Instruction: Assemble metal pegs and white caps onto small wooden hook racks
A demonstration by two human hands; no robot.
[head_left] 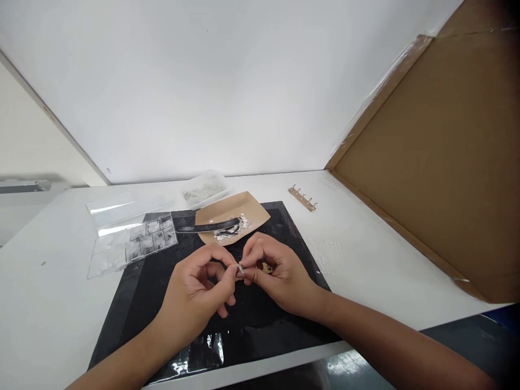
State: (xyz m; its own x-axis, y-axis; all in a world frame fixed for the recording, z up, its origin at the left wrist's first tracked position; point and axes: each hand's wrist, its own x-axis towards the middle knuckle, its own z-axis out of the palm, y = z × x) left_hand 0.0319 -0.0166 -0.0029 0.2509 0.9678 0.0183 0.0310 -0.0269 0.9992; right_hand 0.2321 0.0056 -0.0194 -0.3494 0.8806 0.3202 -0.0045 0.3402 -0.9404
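Note:
Over the black mat (162,325), my left hand (203,281) and my right hand (276,271) meet at their fingertips. Between them is a small silvery piece (239,269), pinched by the thumb and forefinger of each hand. Its exact shape is partly hidden by the fingers. Beneath my right hand a bit of something yellowish shows. Just beyond the hands lies a brown paper tray (255,208) with small white pieces (223,234) and a dark strip (195,228) lying across its left side.
A clear compartment box (134,246) with its lid raised stands at the left, holding whitish contents. Behind the paper tray is a translucent white container (205,189). A small brown strip with metal hooks (302,199) lies at the right, near a cardboard panel (430,162).

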